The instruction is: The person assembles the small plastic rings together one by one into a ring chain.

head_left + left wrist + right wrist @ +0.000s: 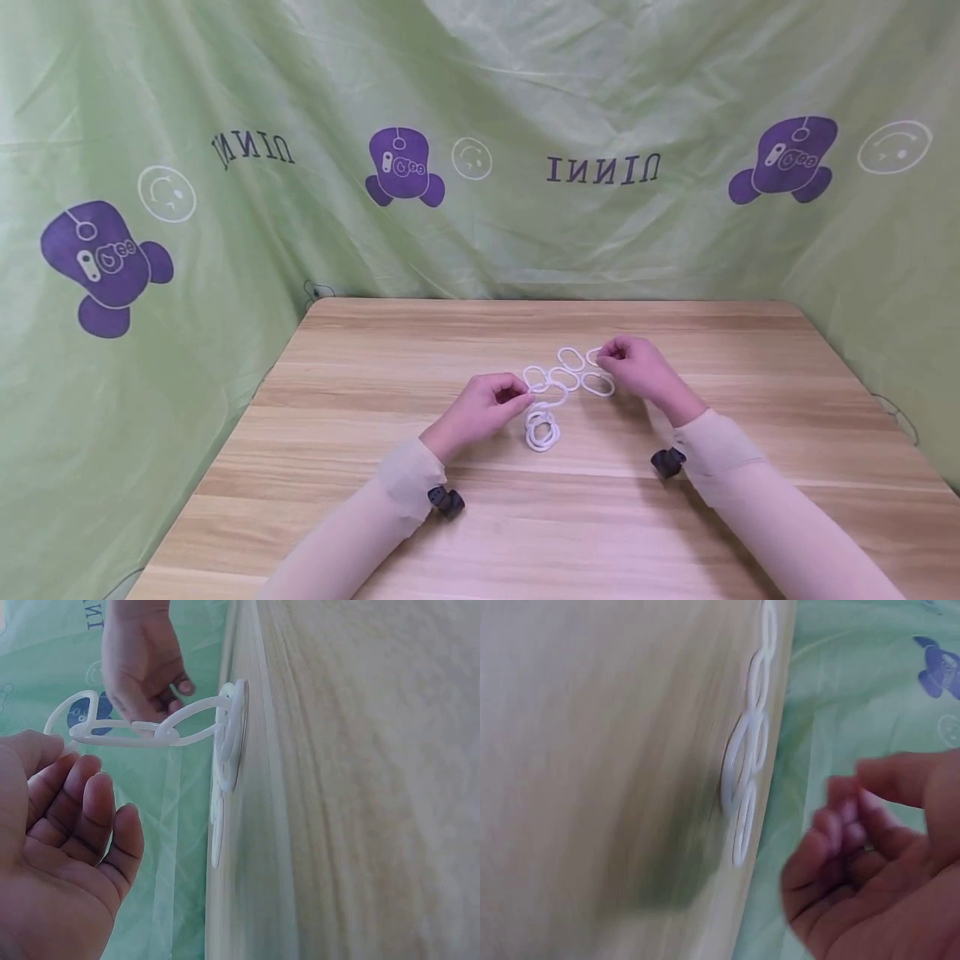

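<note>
White plastic oval chain links [540,448] lie heaped on the wooden table [360,467], just right of my left hand [480,408]. That hand pinches one white link [91,712] between thumb and index finger. Further links hang from it in a chain that slopes toward the tabletop in the left wrist view. Several links lie flat beyond the heap, among them an oval one [600,395]. My right hand [637,367] hovers by the far right link [589,357], fingers loosely curled and nothing visible in them. In the right wrist view it is apart from the links [739,825] below.
A green curtain [510,242] with purple figures surrounds the table at the back and sides. Small black devices [446,502] sit at both wrists. A thin cable [318,290] shows by the far left table corner.
</note>
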`<state>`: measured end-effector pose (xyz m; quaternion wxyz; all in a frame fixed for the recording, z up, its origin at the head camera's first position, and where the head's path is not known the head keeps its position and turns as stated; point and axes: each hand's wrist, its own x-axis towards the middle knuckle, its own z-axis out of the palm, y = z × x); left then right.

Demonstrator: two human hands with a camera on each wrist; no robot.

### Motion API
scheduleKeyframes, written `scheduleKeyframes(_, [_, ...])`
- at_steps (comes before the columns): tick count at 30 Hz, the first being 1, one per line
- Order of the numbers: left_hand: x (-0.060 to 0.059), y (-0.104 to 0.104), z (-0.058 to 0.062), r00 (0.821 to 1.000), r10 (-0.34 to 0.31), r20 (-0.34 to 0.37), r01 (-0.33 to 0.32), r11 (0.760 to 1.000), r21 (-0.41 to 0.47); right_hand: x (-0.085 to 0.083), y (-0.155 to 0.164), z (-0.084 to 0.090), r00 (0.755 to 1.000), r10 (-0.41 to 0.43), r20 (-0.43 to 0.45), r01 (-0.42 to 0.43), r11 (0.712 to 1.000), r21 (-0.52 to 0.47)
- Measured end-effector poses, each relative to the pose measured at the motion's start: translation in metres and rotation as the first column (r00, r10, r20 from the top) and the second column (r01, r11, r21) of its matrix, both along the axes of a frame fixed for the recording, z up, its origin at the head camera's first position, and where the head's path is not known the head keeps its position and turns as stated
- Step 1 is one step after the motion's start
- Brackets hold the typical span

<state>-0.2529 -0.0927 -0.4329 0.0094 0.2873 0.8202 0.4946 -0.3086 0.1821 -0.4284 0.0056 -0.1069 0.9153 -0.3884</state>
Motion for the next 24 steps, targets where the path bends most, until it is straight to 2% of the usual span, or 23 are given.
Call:
scheduleKeyframes(4, [0.010,0.000,0.015,1.000,-0.014,-0.002,0.014,1.000,0.011,-0.003,0.007,0.000,0.998,0.016,0.067,-0.027,0.986,0.164])
scheduleKeyframes(11, [-0.011,-0.003,-0.015,1.000,-0.013,-0.017,0.013,1.000,0.021,-0.005,0.012,-0.005,0.985,0.036,0.168,-0.080,0.962,0.263])
scheduleKeyframes(14, [-0.010,-0.003,-0.015,0.999,-0.019,-0.029,0.019,1.000,0.015,-0.004,0.012,-0.008,0.980,0.069,0.186,-0.118,0.956,0.267])
scheduleKeyframes(18, [-0.010,-0.001,-0.016,0.999,-0.033,-0.037,0.033,0.999,0.003,-0.002,0.012,-0.011,0.976,0.138,0.168,-0.180,0.946,0.268])
scheduleKeyframes(24, [-0.010,0.000,-0.018,0.998,-0.041,-0.037,0.041,0.999,0.006,0.002,0.014,-0.014,0.982,0.152,0.109,-0.180,0.930,0.320])
